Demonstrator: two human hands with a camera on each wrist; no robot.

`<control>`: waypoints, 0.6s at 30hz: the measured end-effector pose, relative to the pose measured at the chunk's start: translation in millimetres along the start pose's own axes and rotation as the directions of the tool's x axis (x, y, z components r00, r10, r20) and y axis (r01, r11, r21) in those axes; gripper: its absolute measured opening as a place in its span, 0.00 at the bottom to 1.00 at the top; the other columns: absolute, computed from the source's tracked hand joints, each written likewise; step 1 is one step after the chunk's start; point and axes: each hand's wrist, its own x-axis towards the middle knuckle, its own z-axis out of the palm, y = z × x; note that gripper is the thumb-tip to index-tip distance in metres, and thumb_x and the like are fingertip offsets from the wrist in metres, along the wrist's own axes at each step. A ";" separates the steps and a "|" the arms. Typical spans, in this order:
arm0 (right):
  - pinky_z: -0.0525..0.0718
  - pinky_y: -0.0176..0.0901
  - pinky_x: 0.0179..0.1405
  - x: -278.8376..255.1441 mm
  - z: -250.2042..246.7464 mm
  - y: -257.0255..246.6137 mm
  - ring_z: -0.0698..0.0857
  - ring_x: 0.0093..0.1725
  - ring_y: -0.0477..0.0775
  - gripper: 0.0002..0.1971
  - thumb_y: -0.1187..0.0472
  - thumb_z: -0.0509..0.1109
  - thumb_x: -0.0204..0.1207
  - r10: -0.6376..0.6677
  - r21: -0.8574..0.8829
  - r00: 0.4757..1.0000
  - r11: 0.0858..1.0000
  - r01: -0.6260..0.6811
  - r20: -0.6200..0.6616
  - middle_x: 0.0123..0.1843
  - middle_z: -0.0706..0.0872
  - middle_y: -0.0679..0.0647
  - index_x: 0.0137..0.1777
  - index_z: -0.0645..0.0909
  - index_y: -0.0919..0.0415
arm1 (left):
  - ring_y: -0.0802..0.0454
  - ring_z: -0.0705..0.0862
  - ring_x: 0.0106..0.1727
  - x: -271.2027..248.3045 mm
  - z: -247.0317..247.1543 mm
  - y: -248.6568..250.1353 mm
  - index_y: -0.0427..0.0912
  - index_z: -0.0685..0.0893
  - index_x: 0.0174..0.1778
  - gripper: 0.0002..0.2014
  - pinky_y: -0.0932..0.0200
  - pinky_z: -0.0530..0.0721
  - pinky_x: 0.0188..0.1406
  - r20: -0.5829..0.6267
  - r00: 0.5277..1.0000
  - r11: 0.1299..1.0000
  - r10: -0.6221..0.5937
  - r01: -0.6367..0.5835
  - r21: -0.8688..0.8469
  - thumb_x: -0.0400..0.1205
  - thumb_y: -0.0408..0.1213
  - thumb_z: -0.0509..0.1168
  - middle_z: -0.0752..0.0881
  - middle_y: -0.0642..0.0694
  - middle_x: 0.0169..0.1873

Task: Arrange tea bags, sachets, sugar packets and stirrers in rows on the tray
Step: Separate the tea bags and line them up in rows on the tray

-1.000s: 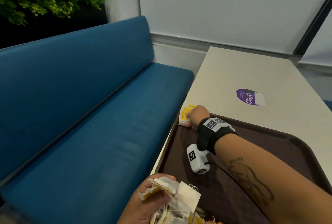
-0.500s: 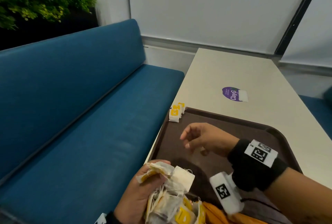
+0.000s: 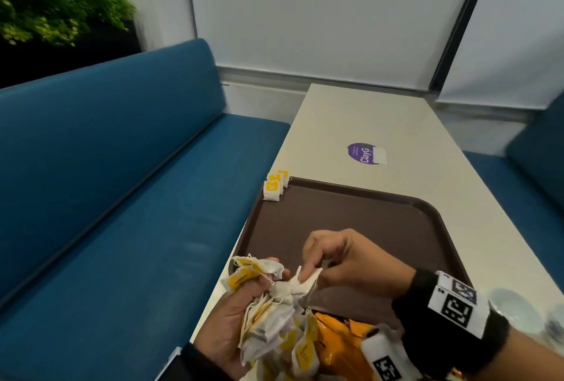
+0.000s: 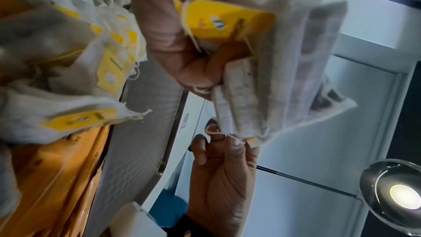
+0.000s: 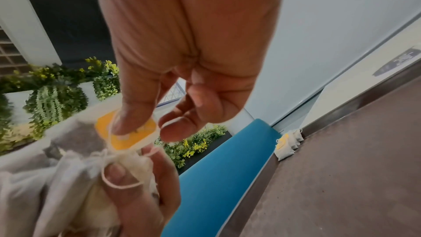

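My left hand (image 3: 232,328) grips a crumpled bunch of white tea bags (image 3: 268,316) with yellow tags, held over the near left corner of the brown tray (image 3: 366,215). My right hand (image 3: 314,267) pinches one tea bag (image 3: 305,281) at the top of that bunch; in the right wrist view its thumb and fingertip pinch the yellow tag (image 5: 127,132). A short row of tea bags (image 3: 274,186) stands at the tray's far left corner, also seen as tea bags (image 5: 288,143). An orange packet (image 3: 338,341) lies on the near end of the tray.
The tray lies on a cream table (image 3: 381,124) with a purple sticker (image 3: 364,153). A blue bench (image 3: 122,197) runs along the left. A glass bowl (image 3: 512,307) sits near the right edge. Plants (image 3: 52,5) stand behind the bench.
My right hand left the tea bags at the tray's far left corner, drew back toward me, and now pinches a tea bag in the bunch my left hand holds.
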 end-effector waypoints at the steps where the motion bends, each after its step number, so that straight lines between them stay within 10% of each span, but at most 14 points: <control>1: 0.81 0.35 0.48 -1.1 -1.8 0.2 0.82 0.42 0.42 0.10 0.66 0.78 0.64 0.003 0.018 1.000 1.000 -0.003 -0.007 0.41 0.83 0.44 0.39 0.89 0.47 | 0.40 0.89 0.31 -0.9 -0.4 -0.4 0.33 0.88 0.46 0.35 0.50 0.87 0.22 0.011 1.000 1.000 -0.012 0.012 -0.013 0.41 0.29 0.86 0.88 0.33 0.41; 6: 0.81 0.31 0.32 -0.5 -7.6 -0.1 0.82 0.35 0.43 0.06 0.67 0.77 0.66 0.049 0.231 0.998 0.972 -0.040 -0.033 0.45 0.83 0.55 0.38 0.87 0.55 | 0.40 0.88 0.41 1.6 -12.7 -1.1 0.38 0.91 0.44 0.37 0.46 0.85 0.45 -0.021 0.999 0.999 0.037 -0.036 0.033 0.35 0.33 0.87 0.88 0.34 0.48; 12: 0.70 0.32 0.17 27.3 -16.4 8.7 0.83 0.30 0.49 0.03 0.62 0.71 0.76 0.321 0.265 0.931 0.926 -0.271 -0.172 0.38 0.87 0.58 0.44 0.78 0.57 | 0.45 0.89 0.35 4.2 -21.1 7.4 0.35 0.91 0.37 0.37 0.49 0.86 0.40 -0.084 0.979 0.977 0.183 -0.172 0.124 0.30 0.40 0.87 0.89 0.35 0.40; 18: 0.70 0.35 0.17 98.1 -29.9 38.7 0.83 0.28 0.47 0.10 0.78 0.64 0.73 0.450 0.056 0.792 0.881 -0.471 -0.412 0.34 0.85 0.59 0.47 0.77 0.62 | 0.46 0.88 0.33 9.5 -19.7 24.8 0.31 0.86 0.46 0.14 0.50 0.83 0.41 -0.087 0.979 0.977 0.184 -0.173 0.128 0.65 0.29 0.66 0.89 0.37 0.36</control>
